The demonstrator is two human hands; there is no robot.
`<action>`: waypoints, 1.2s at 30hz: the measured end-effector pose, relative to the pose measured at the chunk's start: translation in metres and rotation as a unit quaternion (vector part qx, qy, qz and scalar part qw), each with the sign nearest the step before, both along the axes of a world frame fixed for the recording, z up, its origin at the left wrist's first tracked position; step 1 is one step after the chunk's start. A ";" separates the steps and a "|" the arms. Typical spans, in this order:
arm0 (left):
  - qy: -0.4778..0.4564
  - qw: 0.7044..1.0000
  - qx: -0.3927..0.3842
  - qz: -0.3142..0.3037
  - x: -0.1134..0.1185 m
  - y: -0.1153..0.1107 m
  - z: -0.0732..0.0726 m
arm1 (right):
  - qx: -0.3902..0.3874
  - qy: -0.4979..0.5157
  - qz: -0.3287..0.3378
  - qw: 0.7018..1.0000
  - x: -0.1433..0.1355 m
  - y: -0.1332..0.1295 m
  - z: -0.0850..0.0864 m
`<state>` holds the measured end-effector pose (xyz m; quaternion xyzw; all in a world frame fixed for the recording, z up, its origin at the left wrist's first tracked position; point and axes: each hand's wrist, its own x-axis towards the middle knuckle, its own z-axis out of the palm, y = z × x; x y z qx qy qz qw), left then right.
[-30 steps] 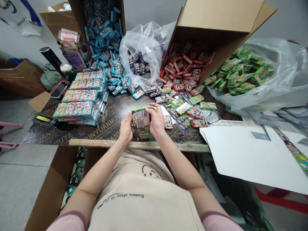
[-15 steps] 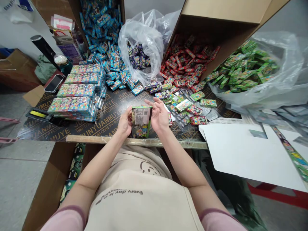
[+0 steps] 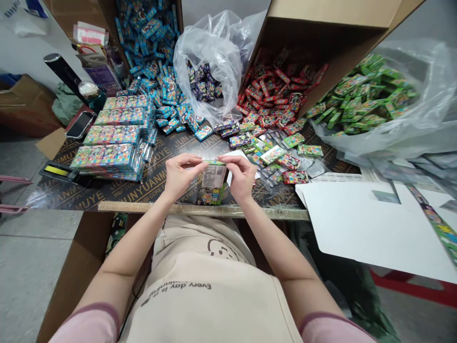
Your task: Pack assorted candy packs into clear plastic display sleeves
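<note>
A clear plastic packet (image 3: pixel 211 186) with a printed black, grey and green pack inside stands at the table's front edge, close to my body. My left hand (image 3: pixel 183 175) pinches its top left corner between thumb and fingers. At the opposite top corner, my right hand (image 3: pixel 241 175) is closed in a similar pinch. A narrow green edge shows between the fingertips. Just right of my right hand, small green, red and purple boxes (image 3: pixel 273 156) lie loose among clear sleeves.
Stacks of wrapped multi-box packs (image 3: pixel 110 136) stand at left, beside a phone (image 3: pixel 81 125) and a tape dispenser (image 3: pixel 59 170). Behind are heaps of blue boxes (image 3: pixel 173 95), red boxes (image 3: pixel 271 93) and bagged green boxes (image 3: pixel 371 97). White card sheets (image 3: pixel 367 224) overhang the right edge.
Both hands have moved from the packet's sides to its top edge, fingers now pinching there. The packet has shifted slightly right and still stands at the table's front edge.
</note>
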<state>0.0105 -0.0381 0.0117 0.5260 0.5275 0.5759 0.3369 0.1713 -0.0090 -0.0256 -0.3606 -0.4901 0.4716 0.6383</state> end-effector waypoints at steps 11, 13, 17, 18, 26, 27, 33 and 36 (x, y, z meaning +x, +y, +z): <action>0.017 0.988 -0.081 -0.133 -0.011 0.020 0.028 | -0.032 -0.105 0.006 0.994 0.013 0.001 0.021; 0.032 0.986 -0.089 -0.138 -0.011 0.022 0.032 | -0.030 -0.112 0.030 0.993 0.015 0.004 0.024; 0.131 0.982 -0.035 -0.135 -0.009 0.022 0.032 | -0.025 -0.130 0.059 0.989 0.020 0.004 0.023; 0.162 0.977 -0.011 -0.135 -0.008 0.020 0.031 | -0.020 -0.134 0.060 0.989 0.021 0.002 0.022; 0.292 0.927 0.139 -0.189 -0.007 0.008 0.019 | 0.071 -0.171 0.121 0.975 0.040 -0.003 0.020; 0.304 0.921 0.147 -0.196 -0.006 0.008 0.018 | 0.059 -0.172 0.125 0.975 0.047 0.005 0.017; 0.341 0.906 0.189 -0.167 0.006 0.000 0.005 | -0.034 -0.306 -0.132 0.942 0.102 0.075 -0.039; 0.330 0.914 0.197 -0.128 0.014 -0.007 0.002 | -0.029 -0.452 -0.103 0.885 0.106 0.094 -0.061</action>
